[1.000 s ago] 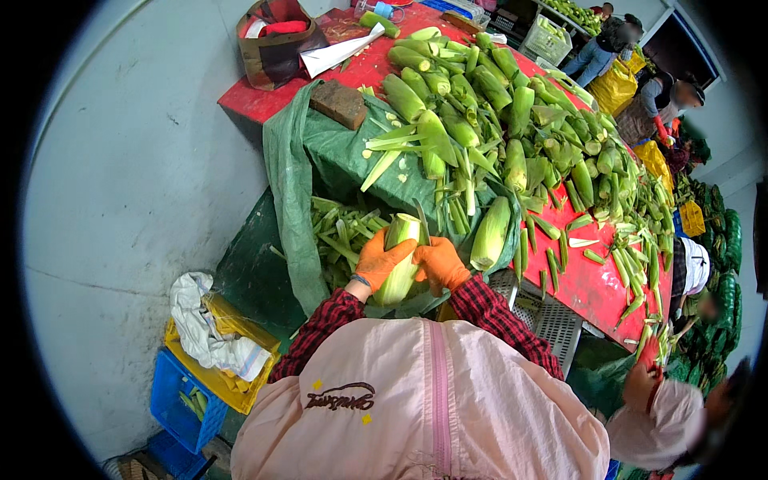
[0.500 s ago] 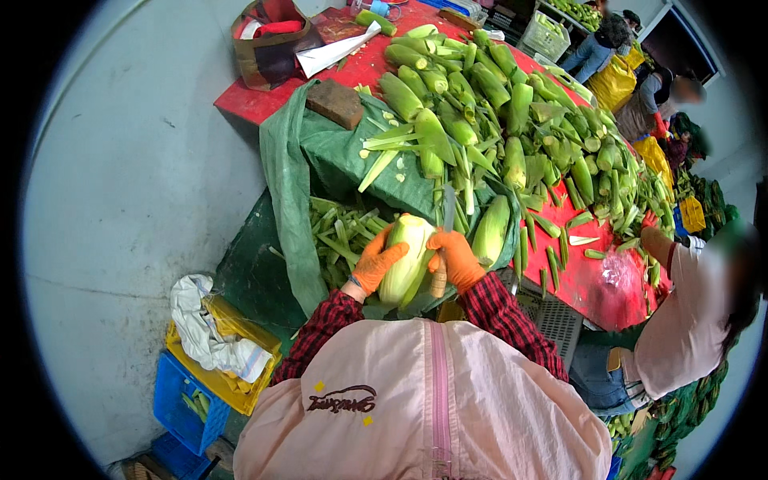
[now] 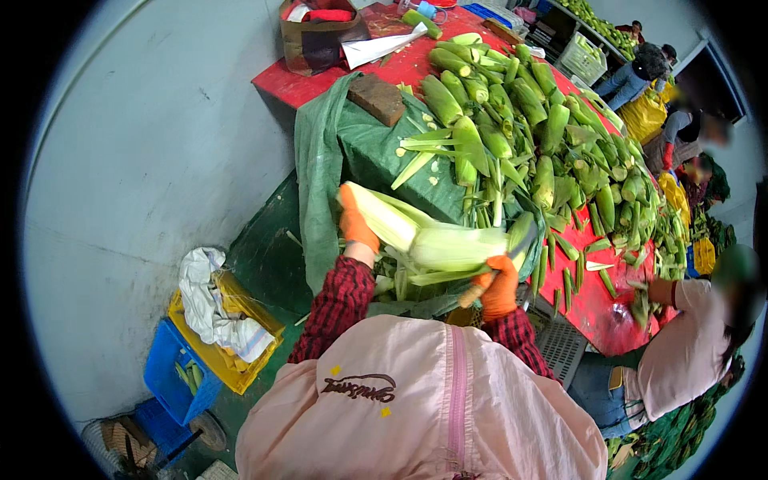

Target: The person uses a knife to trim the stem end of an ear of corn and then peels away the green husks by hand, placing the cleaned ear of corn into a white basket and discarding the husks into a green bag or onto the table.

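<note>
An ear of corn (image 3: 458,246) lies sideways between my two orange-gloved hands, with pale husk leaves stretching out to the left. My left hand (image 3: 360,222) is closed round the far end of those husk leaves (image 3: 388,218), which are bent away from the ear. In my right hand (image 3: 501,286) is a knife; its wooden handle (image 3: 475,291) sticks out toward my body and its dark blade (image 3: 523,240) points away. The right hand is against the ear's right end; whether its fingers also grip the corn is hidden. Below the ear, cut husk pieces (image 3: 386,276) lie inside green cloth.
A heap of unpeeled corn (image 3: 552,128) covers the red table (image 3: 572,300). Green cloth (image 3: 320,184) hangs over its near edge, under a brown block (image 3: 376,98). Yellow (image 3: 256,364) and blue crates (image 3: 164,360) stand at lower left. A co-worker (image 3: 680,344) works at right.
My left hand has moved up and left, drawing husk leaves away from the ear. The ear has tipped from upright to sideways. My right hand, with the knife, has shifted right and nearer me.
</note>
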